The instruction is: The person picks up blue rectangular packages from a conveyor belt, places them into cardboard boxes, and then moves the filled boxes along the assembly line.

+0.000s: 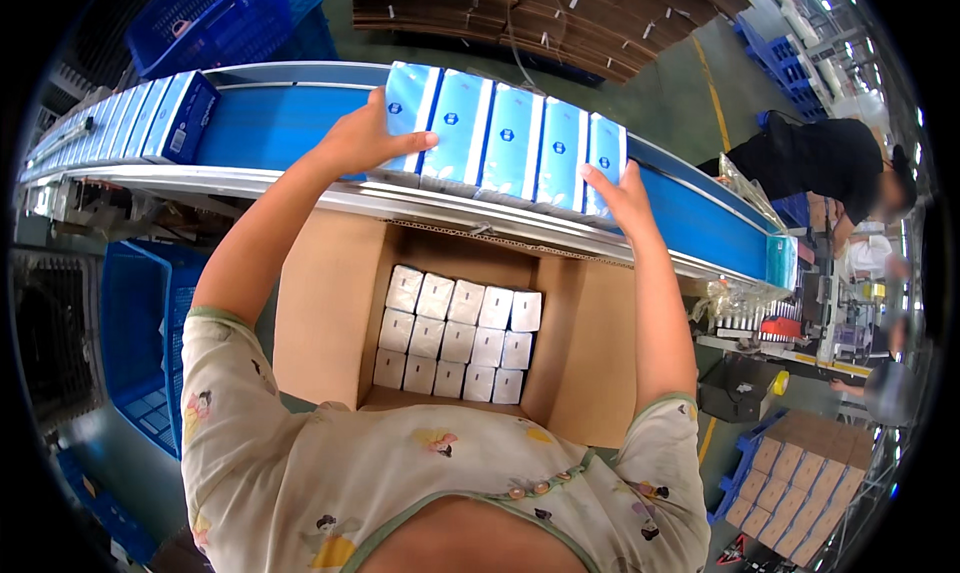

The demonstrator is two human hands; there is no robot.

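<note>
Several blue-and-white plastic-wrapped tissue packs (507, 138) stand side by side in a row on the blue conveyor belt (270, 119). My left hand (368, 138) presses against the row's left end, its thumb over the front of the first pack. At the right end my right hand (622, 195) clasps the last pack, thumb on its front. The row is squeezed between both hands. Below the belt, close to my body, an open cardboard carton (335, 293) holds several rows of white-ended packs (460, 335).
More packs (170, 118) queue on the belt at left. Blue plastic crates (140, 343) stand at left and far left. Flattened cardboard (560, 18) is stacked beyond the belt. At right are a person in black (825, 168), a teal pack (781, 261) and a pallet of cartons (800, 483).
</note>
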